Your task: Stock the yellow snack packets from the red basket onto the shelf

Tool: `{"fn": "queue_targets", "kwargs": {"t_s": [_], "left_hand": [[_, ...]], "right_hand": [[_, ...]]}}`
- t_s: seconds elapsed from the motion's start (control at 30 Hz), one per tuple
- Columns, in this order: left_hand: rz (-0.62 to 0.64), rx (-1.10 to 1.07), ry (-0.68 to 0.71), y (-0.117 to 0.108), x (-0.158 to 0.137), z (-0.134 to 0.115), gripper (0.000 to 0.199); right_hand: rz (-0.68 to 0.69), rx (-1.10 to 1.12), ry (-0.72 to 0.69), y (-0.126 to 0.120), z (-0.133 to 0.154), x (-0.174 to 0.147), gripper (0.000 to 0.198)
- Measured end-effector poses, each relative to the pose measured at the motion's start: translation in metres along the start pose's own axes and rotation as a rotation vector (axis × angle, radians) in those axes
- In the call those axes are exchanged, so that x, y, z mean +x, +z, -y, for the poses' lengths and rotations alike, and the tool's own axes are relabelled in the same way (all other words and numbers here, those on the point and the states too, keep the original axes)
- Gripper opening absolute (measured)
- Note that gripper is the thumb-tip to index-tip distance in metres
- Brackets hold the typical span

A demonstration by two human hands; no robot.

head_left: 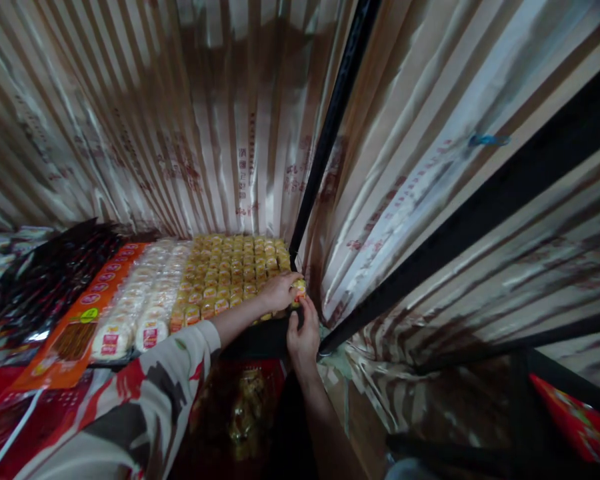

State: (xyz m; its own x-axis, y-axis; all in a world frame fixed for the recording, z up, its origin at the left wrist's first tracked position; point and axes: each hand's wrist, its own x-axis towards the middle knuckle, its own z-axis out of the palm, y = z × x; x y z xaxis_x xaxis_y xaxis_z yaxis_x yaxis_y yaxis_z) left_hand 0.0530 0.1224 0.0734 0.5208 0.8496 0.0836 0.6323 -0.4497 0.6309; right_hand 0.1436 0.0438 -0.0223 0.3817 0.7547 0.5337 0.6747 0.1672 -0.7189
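At the right end of the shelf, a small yellow wrapped snack (299, 288) with a reddish label is between my hands. My left hand (279, 292) reaches over from the left, its fingers closed on the snack. From below, my right hand (304, 337) pinches the same snack with its fingertips. Beside them, many yellow wrapped snacks (230, 270) stand in tight stacked rows. Part of the front rows is hidden behind my left forearm.
Left of the rows are white round packs (153, 327), an orange packet (87, 313) and dark packets (45, 280). Below the shelf, a red crate (280, 368) holds wrapped goods. Black posts (325, 147) and draped plastic sheeting (405, 187) bound the right side.
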Motion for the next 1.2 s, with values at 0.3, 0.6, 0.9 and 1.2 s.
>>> {"fn": "queue_targets", "kwargs": {"t_s": [0.3, 0.6, 0.9, 1.2], "left_hand": [[0.039, 0.13, 0.019, 0.013, 0.031, 0.022, 0.042], [-0.034, 0.294, 0.013, 0.015, 0.032, 0.028, 0.035], [-0.015, 0.36, 0.03, 0.01, 0.029, 0.03, 0.034], [0.002, 0.389, 0.046, 0.009, 0.033, 0.031, 0.022]], "right_hand": [[0.038, 0.033, 0.029, 0.028, -0.03, 0.008, 0.04], [0.078, 0.087, 0.171, 0.038, -0.038, 0.012, 0.048], [0.089, 0.002, 0.111, 0.048, -0.045, 0.014, 0.05], [0.186, -0.035, 0.228, 0.059, -0.05, 0.018, 0.056]]}}
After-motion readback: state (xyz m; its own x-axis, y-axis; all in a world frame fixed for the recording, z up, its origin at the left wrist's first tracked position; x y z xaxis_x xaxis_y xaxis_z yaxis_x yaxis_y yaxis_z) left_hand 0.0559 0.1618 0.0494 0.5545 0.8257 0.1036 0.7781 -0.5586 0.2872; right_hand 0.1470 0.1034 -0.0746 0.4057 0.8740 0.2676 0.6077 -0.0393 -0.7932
